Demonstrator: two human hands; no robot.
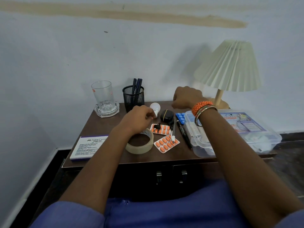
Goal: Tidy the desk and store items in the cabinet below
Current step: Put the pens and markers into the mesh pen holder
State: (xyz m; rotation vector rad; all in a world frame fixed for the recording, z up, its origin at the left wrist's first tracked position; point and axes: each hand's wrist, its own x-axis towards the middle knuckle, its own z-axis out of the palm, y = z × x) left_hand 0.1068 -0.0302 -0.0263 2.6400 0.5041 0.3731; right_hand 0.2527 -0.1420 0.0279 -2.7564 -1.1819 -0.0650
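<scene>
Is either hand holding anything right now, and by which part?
It cannot be told. The left hand hovers curled beside the light bulb; the right hand is curled above the desk. Neither visibly grips anything.

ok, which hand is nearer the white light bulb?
Left. The left hand sits right beside the light bulb, fingertips about touching its base. The right hand hovers farther right, past the black earbud case.

Home bedroom: bedside lamp [230, 66], pill strips [166, 143]

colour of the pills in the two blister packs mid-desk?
Orange, in both blister packs, clearest in the head view.
</scene>
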